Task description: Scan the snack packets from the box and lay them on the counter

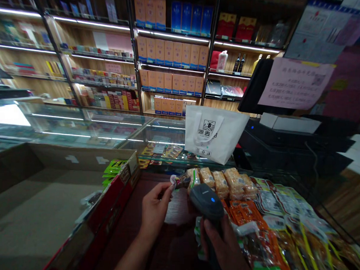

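Note:
My left hand [155, 204] pinches the end of a small dark snack packet [182, 181] above the dark red counter [127, 227]. My right hand [221, 244] is wrapped round the handle of a grey barcode scanner [206, 200], whose blue light is lit. The scanner's head points forward, close beside the packet. Behind it stands a row of clear-wrapped tan food packs [221, 184]. Orange snack packets [246, 213] lie to the right of the scanner, partly hidden by my right hand.
A large open cardboard box [37, 195] stands at left, with green packets [114, 170] near its far corner. A white bag [212, 134] stands on the glass display case [165, 131]. At right are silver packets [271, 198] and a black monitor [255, 87]. Stocked shelves line the wall.

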Action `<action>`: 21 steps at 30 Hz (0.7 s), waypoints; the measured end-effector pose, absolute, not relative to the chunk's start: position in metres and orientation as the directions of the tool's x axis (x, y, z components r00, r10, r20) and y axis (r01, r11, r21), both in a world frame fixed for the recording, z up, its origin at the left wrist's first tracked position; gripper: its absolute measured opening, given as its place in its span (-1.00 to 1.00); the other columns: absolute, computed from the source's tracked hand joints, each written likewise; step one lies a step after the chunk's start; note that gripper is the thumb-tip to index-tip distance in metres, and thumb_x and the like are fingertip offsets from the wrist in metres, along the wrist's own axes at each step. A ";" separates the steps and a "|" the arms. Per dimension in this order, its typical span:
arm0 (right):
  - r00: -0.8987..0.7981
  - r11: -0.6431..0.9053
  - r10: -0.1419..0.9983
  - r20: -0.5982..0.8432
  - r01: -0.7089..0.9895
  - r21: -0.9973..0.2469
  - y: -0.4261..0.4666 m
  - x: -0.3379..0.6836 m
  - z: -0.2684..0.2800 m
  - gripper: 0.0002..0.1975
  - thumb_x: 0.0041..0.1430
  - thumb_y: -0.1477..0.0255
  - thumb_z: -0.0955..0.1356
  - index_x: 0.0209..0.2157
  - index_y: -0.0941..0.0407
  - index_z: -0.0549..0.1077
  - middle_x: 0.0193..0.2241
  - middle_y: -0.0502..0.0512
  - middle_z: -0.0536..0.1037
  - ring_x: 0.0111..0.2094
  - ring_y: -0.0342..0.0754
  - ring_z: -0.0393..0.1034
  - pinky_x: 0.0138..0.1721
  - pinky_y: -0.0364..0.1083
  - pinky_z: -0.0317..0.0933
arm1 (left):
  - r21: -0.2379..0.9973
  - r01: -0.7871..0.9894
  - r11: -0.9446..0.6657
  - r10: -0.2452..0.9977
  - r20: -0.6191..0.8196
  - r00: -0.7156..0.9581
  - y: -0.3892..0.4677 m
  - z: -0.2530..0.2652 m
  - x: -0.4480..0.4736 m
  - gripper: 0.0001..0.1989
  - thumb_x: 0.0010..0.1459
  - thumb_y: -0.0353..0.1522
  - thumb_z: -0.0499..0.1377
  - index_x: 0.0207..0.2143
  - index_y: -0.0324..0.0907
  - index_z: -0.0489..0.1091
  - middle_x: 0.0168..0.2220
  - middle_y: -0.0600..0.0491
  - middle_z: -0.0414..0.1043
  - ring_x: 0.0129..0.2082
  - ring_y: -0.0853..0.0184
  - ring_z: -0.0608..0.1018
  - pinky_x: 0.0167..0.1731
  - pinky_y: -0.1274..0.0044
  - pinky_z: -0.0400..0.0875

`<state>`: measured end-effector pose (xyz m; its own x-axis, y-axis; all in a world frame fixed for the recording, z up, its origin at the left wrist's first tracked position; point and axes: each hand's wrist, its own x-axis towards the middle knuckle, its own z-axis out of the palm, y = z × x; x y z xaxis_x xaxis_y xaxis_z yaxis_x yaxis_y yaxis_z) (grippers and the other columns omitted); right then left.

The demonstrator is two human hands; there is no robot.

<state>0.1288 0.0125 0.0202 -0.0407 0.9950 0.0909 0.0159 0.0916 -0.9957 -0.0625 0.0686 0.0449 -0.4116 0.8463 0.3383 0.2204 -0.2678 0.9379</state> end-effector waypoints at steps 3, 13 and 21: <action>-0.063 0.033 0.997 0.034 -0.017 -0.999 0.011 0.128 0.023 -0.46 0.12 -0.20 0.34 -0.42 0.02 0.43 -0.63 -0.05 0.42 -0.66 -0.08 0.24 -0.62 -0.10 0.24 | 0.946 0.197 -0.256 0.852 0.317 -0.416 0.069 0.044 -0.063 -0.84 0.02 -0.26 0.28 -0.44 -0.16 0.56 -0.55 0.11 0.50 -0.56 0.36 0.48 -0.50 0.58 0.36; 0.085 0.121 0.987 0.134 0.140 -0.983 0.008 0.137 0.018 -0.48 0.06 -0.20 0.38 -0.37 -0.02 0.56 -0.50 0.06 0.58 -0.39 0.11 0.47 -0.31 -0.02 0.36 | 0.922 0.235 -0.309 0.820 0.383 -0.425 0.063 0.049 -0.065 -0.84 0.08 -0.27 0.26 -0.43 -0.17 0.58 -0.58 0.11 0.46 -0.56 0.37 0.45 -0.49 0.59 0.31; -0.027 0.106 0.994 0.104 0.120 -0.987 0.011 0.143 0.013 -0.44 0.04 -0.22 0.37 -0.56 0.01 0.54 -0.71 0.03 0.46 -0.61 0.04 0.36 -0.50 -0.01 0.30 | 0.786 0.550 -0.283 0.501 0.610 -0.615 -0.014 0.111 -0.120 -0.78 0.17 -0.23 0.22 -0.28 -0.16 0.59 -0.48 0.08 0.52 -0.51 0.35 0.51 -0.44 0.57 0.37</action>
<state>0.1427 0.0113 0.0135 -0.0265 0.9942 0.1040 0.1198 0.1064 -0.9871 -0.1198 -0.0145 0.1112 -0.6146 0.5006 0.6097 0.5496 -0.2828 0.7861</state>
